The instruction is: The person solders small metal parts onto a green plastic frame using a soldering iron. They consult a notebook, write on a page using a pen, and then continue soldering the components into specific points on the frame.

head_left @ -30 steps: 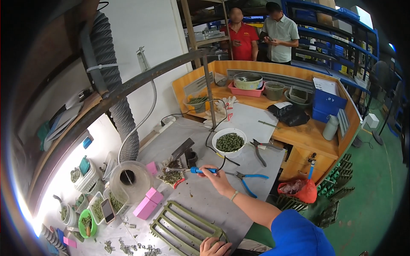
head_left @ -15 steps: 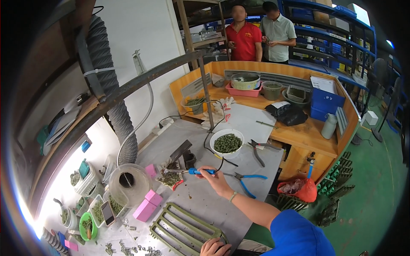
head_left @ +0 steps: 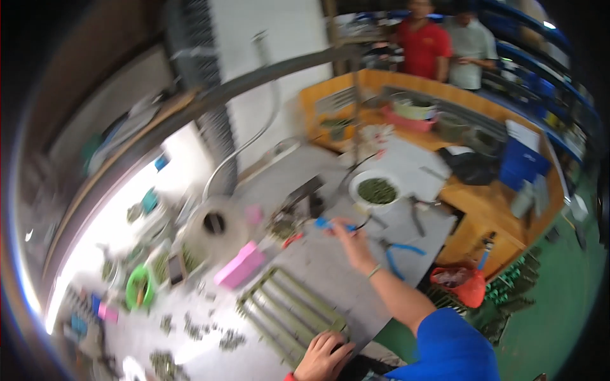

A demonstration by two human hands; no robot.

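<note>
The picture is blurred. My right hand is closed on a blue-handled tool, probably a soldering iron, over a dirty pad with debris. Blue-handled pliers lie just right of that hand. My left hand grips the near end of an olive-green slatted frame lying on the grey bench with its fingers curled over it. Pink blocks lie beyond the frame's left side. A white bowl of green pellets stands beyond my right hand.
A translucent funnel, containers and small scattered parts are at left. A metal bar spans overhead. A wooden desk holds tubs and bags. A red bag hangs at right. Two people stand behind.
The view has shifted and blurred, with the bench appearing farther right and its near left part showing more. Both hands keep their grips; more of my left hand shows.
</note>
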